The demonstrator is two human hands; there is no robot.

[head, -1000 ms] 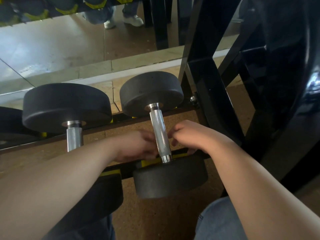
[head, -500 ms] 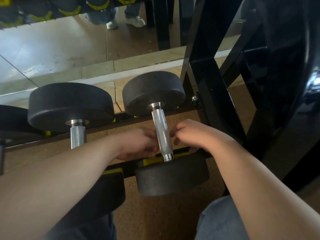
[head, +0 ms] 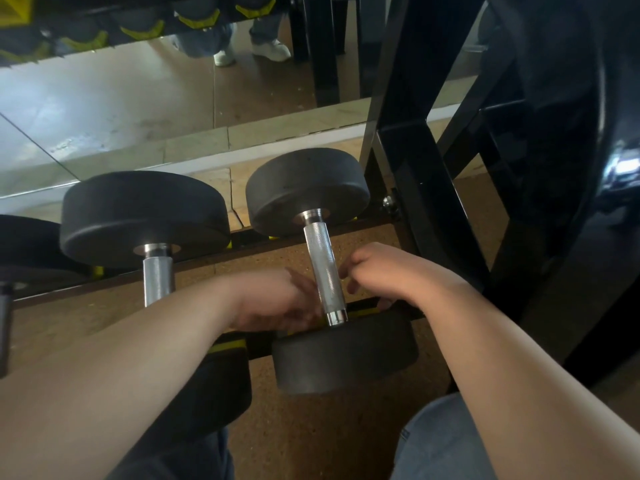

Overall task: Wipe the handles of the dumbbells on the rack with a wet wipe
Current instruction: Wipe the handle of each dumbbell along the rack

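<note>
Two hands meet at the near end of one handle. Left hand [head: 277, 301] comes in from the left, fingers aimed at the steel and smeared by blur; cannot tell how far it is closed or what it has. Right hand [head: 384, 273] sits just beside the bar on the other side, fingers curled downward, tips at or near the metal; grip not readable either. No wet wipe shows anywhere; it may be tucked under the fingers, cannot confirm. Handle [head: 323, 265] is a knurled steel bar: stiff, grippy where cross-hatched, likely slicker at the polished collars. It belongs to the dumbbell [head: 308, 188] at the right end of the rack's low tier, near head forward of the front rail [head: 362, 305], far head at the back rail. Judged heavy: best left seated, with the wipe wrapped round the bar and worked along and around it. Next dumbbell [head: 142, 216] lies just to the left, roughly parallel, its own bar [head: 157, 278] partly hidden by the left forearm. Black rack upright [head: 415, 168] stands close on the right and crowds the right wrist. Mirror [head: 104, 98] behind the back rail; cork-coloured floor [head: 311, 438] below; large dark round plate [head: 571, 133] far right.
</note>
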